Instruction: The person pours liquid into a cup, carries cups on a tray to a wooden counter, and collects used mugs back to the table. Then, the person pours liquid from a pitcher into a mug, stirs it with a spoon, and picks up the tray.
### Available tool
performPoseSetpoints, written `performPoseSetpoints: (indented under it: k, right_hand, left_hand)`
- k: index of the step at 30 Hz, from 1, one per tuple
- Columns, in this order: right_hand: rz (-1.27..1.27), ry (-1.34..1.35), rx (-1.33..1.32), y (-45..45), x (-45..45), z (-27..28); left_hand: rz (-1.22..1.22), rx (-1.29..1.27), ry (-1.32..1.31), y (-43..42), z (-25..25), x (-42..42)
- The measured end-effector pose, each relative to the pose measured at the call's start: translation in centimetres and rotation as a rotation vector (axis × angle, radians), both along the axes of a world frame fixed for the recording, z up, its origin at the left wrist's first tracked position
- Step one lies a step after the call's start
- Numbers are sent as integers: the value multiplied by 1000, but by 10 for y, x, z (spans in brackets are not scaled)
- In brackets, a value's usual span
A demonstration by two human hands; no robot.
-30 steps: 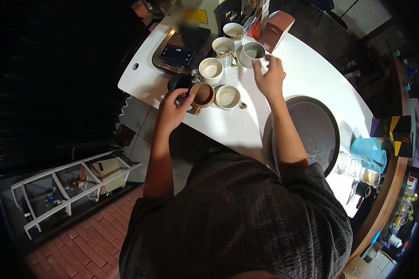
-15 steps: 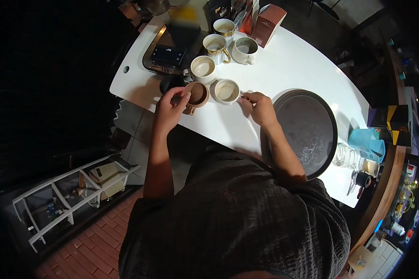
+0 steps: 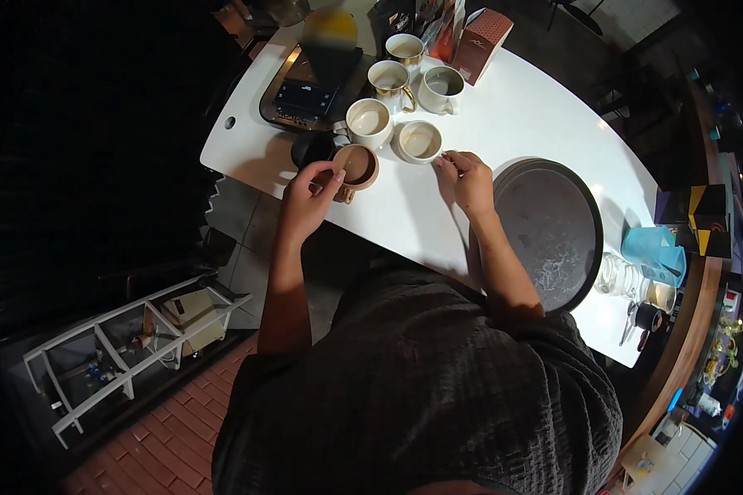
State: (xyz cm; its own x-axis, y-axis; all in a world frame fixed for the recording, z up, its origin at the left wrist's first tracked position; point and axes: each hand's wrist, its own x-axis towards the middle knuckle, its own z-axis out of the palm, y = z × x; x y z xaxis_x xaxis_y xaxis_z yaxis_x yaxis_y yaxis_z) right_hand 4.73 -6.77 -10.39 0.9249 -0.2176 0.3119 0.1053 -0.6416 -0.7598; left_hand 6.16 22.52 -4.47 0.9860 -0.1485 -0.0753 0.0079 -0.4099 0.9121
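While the rest of the white table [image 3: 553,124] looks pretty much the same, the little white cup [image 3: 419,142] has just slid farther back from the near edge, so it now stands clearly apart from the brown cup [image 3: 358,167] and just beside the cream mug [image 3: 369,122]. Right hand [image 3: 470,183] has its fingertips pinched at that white cup's handle, while left hand [image 3: 309,198] has thumb and finger closed on the brown cup's rim, how firmly I can't really tell. Little white cup's upright, round and pale, faintly tan inside.
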Motion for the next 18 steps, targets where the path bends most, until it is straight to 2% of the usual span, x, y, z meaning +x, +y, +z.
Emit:
performPoseSetpoints:
  k: [7, 10, 12, 18]
  right_hand:
    - [-82, 42, -24, 13, 10, -5]
    - [-118, 60, -64, 19, 12, -3]
    - [-136, 69, -85, 23, 14, -4]
    - [-212, 140, -103, 31, 13, -2]
  left_hand:
    - [10, -27, -33, 7, 0, 1]
    - [20, 36, -32, 13, 0, 2]
    - [-13, 94, 31, 16, 5, 2]
    - [-85, 58, 50, 16, 12, 1]
